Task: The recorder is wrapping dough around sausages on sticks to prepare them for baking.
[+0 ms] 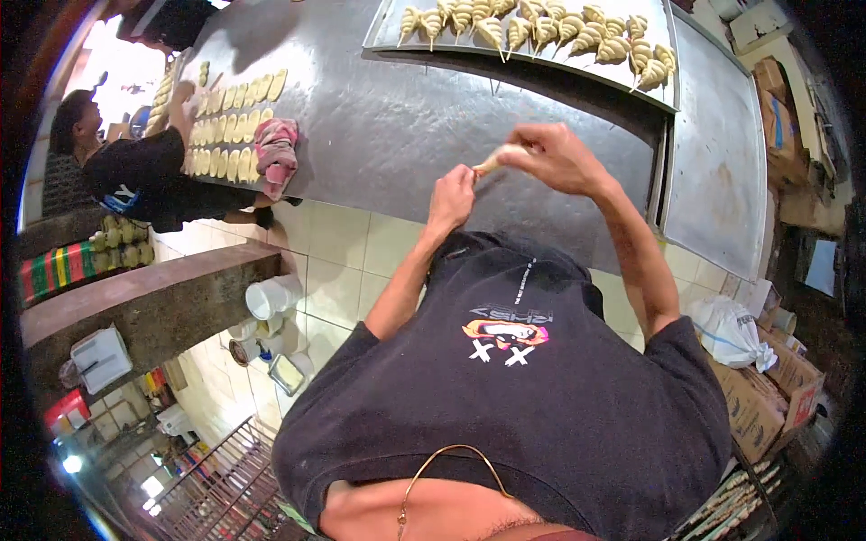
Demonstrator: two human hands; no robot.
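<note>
Above the metal table (388,126), my two hands hold one piece of pale dough (501,160) between them. My left hand (454,196) is closed on its lower left end, fingertips pinched together. My right hand (555,160) is higher and to the right, its fingers curled over the dough's other end and hiding part of it. Whether there is anything inside the dough I cannot tell. On a tray (532,65) beyond my hands lie several shaped dough pieces (586,38), ridged in spirals with thin pointed tails.
At the left, a co-worker in a dark shirt (135,171) reaches over rows of flat oval dough pieces (236,126). A pink patterned cloth (276,149) lies beside them. White buckets (273,298) stand on the tiled floor. Cardboard boxes (744,406) and a white sack (732,332) are at the right.
</note>
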